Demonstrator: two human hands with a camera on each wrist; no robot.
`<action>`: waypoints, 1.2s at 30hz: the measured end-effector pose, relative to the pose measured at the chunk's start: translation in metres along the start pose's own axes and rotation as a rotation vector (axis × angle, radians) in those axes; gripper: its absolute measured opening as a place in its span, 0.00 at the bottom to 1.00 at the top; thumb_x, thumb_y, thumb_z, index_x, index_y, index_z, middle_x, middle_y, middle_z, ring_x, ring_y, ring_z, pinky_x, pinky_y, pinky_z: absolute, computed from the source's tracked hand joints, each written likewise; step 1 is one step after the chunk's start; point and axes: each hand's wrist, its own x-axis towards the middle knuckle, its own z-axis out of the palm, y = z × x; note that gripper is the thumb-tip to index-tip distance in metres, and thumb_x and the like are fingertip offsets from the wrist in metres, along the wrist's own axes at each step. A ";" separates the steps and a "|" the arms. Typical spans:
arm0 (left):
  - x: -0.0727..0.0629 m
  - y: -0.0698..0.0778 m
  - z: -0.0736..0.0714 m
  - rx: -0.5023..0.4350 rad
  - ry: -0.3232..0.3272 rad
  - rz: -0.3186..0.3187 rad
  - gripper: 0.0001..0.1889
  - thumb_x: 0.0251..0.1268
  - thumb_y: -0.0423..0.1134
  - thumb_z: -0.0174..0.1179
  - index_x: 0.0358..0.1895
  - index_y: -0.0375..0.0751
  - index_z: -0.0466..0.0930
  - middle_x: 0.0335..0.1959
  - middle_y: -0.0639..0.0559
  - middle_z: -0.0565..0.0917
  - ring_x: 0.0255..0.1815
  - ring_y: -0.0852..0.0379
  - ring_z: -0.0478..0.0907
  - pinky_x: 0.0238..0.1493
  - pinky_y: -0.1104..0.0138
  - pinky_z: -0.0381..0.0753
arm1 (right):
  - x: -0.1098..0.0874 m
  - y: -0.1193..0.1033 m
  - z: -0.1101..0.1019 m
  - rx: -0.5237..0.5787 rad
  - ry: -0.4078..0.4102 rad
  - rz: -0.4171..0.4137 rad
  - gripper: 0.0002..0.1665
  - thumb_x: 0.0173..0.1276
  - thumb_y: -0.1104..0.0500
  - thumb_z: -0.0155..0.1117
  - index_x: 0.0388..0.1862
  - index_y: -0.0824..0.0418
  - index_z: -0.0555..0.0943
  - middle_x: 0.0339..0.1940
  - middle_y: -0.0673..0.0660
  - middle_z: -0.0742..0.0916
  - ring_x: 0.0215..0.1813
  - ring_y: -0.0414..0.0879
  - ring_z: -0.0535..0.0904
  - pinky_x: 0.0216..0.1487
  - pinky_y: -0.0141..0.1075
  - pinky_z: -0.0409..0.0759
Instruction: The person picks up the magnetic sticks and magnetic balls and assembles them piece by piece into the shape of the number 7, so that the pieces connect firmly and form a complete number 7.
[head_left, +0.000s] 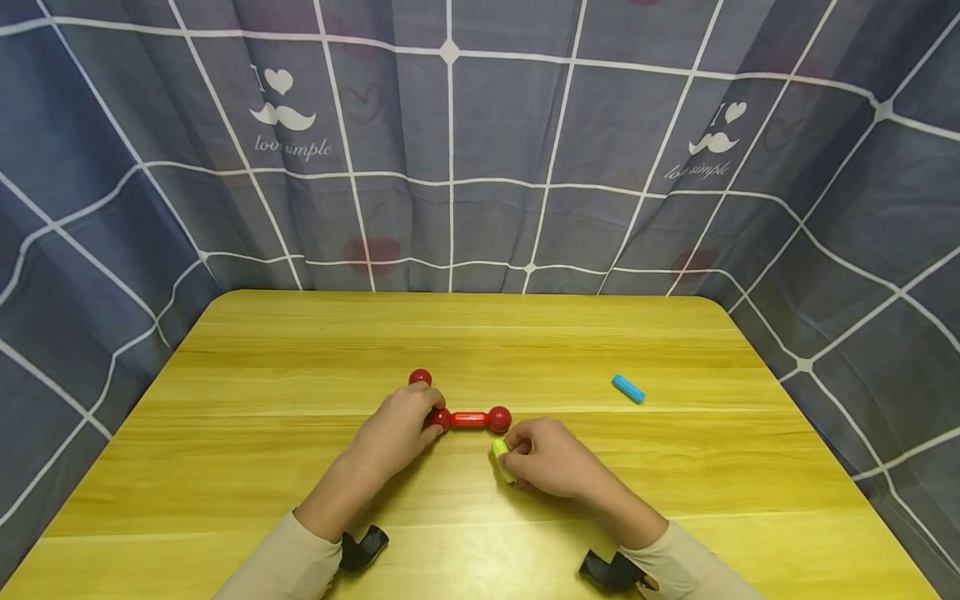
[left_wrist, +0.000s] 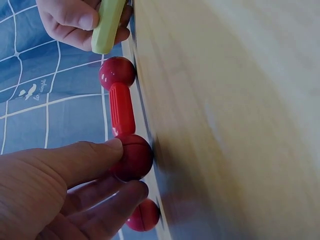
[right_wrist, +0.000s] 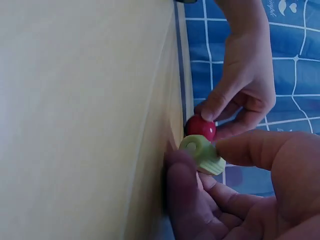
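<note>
A red ribbed rod point(head_left: 470, 420) lies on the table with a red ball point(head_left: 499, 419) at its right end and a second red ball point(left_wrist: 134, 157) at its left end. My left hand point(head_left: 401, 425) pinches that left ball between thumb and fingers. Just beyond those fingers a third red ball point(head_left: 421, 377) shows, partly covered; whether it joins anything is hidden. My right hand point(head_left: 551, 458) holds a yellow-green rod point(head_left: 501, 454) between thumb and fingers, close to the right ball. In the left wrist view a small gap separates the rod's tip from that ball.
To the right, farther back, a blue rod point(head_left: 628, 389) lies on the wooden table point(head_left: 300, 333). A dark checked curtain point(head_left: 495, 125) hangs behind the table and along both sides. Black wrist mounts point(head_left: 363, 550) sit at both cuffs.
</note>
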 end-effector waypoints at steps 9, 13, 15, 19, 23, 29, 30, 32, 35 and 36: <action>0.000 0.000 0.000 0.004 -0.002 -0.012 0.11 0.52 0.33 0.74 0.36 0.38 0.82 0.31 0.51 0.78 0.30 0.58 0.74 0.35 0.65 0.77 | 0.003 0.000 0.009 0.396 -0.081 0.127 0.13 0.70 0.61 0.60 0.43 0.73 0.79 0.28 0.63 0.85 0.24 0.50 0.84 0.27 0.40 0.83; 0.000 0.001 -0.001 0.011 -0.002 -0.013 0.11 0.52 0.33 0.74 0.36 0.38 0.82 0.31 0.52 0.78 0.30 0.58 0.73 0.34 0.66 0.76 | 0.005 0.002 0.012 0.539 -0.119 0.176 0.12 0.71 0.62 0.58 0.37 0.73 0.78 0.24 0.64 0.85 0.24 0.47 0.84 0.27 0.36 0.83; 0.000 0.001 -0.001 0.010 -0.003 -0.013 0.10 0.52 0.33 0.74 0.36 0.38 0.82 0.31 0.52 0.77 0.30 0.58 0.73 0.34 0.66 0.76 | 0.006 0.003 0.013 0.604 -0.137 0.196 0.12 0.71 0.62 0.57 0.36 0.74 0.78 0.25 0.64 0.86 0.26 0.47 0.85 0.29 0.35 0.83; 0.000 0.002 -0.001 0.010 -0.008 -0.018 0.10 0.52 0.33 0.74 0.36 0.38 0.82 0.31 0.53 0.77 0.30 0.59 0.73 0.34 0.66 0.76 | 0.008 0.007 0.014 0.698 -0.162 0.219 0.12 0.72 0.63 0.55 0.39 0.75 0.78 0.30 0.64 0.86 0.30 0.47 0.86 0.35 0.36 0.83; -0.001 0.002 -0.001 0.016 -0.008 -0.022 0.11 0.52 0.33 0.74 0.37 0.38 0.82 0.31 0.53 0.77 0.30 0.59 0.73 0.34 0.66 0.76 | 0.011 0.010 0.014 0.744 -0.145 0.228 0.14 0.73 0.63 0.56 0.43 0.76 0.78 0.32 0.63 0.87 0.32 0.46 0.86 0.37 0.35 0.83; 0.000 0.002 -0.001 0.024 -0.004 -0.016 0.11 0.52 0.33 0.74 0.37 0.38 0.82 0.31 0.52 0.77 0.30 0.58 0.74 0.35 0.65 0.77 | 0.013 0.013 0.013 0.770 -0.120 0.234 0.14 0.73 0.63 0.56 0.45 0.76 0.78 0.31 0.63 0.87 0.33 0.46 0.87 0.38 0.35 0.83; 0.000 0.002 -0.001 0.024 -0.004 -0.016 0.11 0.52 0.33 0.74 0.37 0.39 0.82 0.31 0.52 0.77 0.30 0.58 0.74 0.35 0.65 0.77 | 0.013 0.012 0.013 0.771 -0.121 0.235 0.14 0.73 0.63 0.56 0.45 0.76 0.78 0.31 0.62 0.87 0.33 0.46 0.87 0.38 0.35 0.83; 0.000 0.002 -0.001 0.025 -0.006 -0.018 0.11 0.52 0.33 0.74 0.37 0.39 0.82 0.31 0.52 0.77 0.30 0.58 0.74 0.35 0.65 0.77 | 0.014 0.012 0.013 0.773 -0.121 0.236 0.14 0.73 0.63 0.56 0.45 0.76 0.78 0.31 0.62 0.87 0.33 0.46 0.87 0.38 0.35 0.83; 0.000 0.002 -0.001 0.024 -0.009 -0.022 0.11 0.52 0.34 0.74 0.37 0.39 0.82 0.31 0.53 0.77 0.30 0.58 0.74 0.35 0.65 0.77 | 0.014 0.012 0.013 0.773 -0.116 0.238 0.14 0.73 0.63 0.56 0.45 0.76 0.78 0.30 0.62 0.87 0.33 0.46 0.86 0.38 0.36 0.83; -0.001 0.002 -0.001 0.024 -0.010 -0.022 0.11 0.52 0.34 0.74 0.37 0.39 0.82 0.31 0.53 0.77 0.30 0.58 0.74 0.35 0.65 0.77 | 0.014 0.012 0.013 0.775 -0.113 0.243 0.13 0.73 0.63 0.56 0.44 0.75 0.78 0.30 0.62 0.87 0.33 0.46 0.86 0.38 0.36 0.83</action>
